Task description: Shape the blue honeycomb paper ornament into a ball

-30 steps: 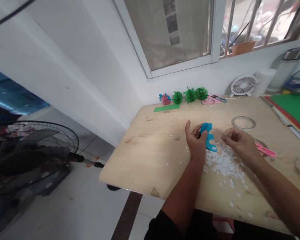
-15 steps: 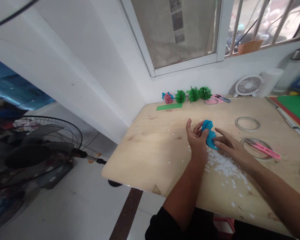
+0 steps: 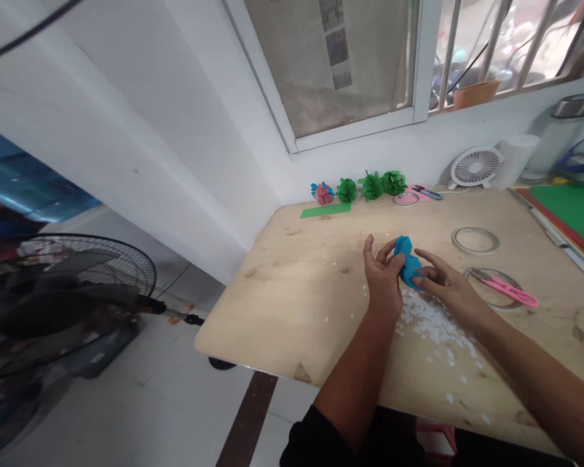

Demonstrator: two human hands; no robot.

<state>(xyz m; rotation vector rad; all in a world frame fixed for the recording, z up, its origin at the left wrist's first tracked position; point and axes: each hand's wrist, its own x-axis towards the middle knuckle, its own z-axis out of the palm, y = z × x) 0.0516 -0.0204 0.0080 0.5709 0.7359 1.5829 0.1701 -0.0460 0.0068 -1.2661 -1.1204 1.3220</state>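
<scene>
A folded blue paper piece [image 3: 407,264] with scalloped edges is held up between both hands, above the wooden table [image 3: 282,292]. My left hand [image 3: 385,277] pinches its left side between thumb and fingers, with one finger raised clear. On the lower right edge, my right hand [image 3: 440,282] grips the paper with thumb and fingertips. Small white paper scraps [image 3: 433,327] lie scattered on the table below the hands. The fingers hide part of the blue paper.
Folded paper balls, a pink and blue one [image 3: 323,192] and several green ones [image 3: 371,185], line the back edge beside a green strip [image 3: 326,211]. To the right lie wire rings [image 3: 475,240], a pink-handled tool [image 3: 511,291] and coloured sheets [image 3: 567,211]. A small white fan [image 3: 475,167] stands behind.
The blue paper has turned slightly between my fingers, and its lower part looks more folded in. Both hands keep their hold. The whole view has shifted a little.
</scene>
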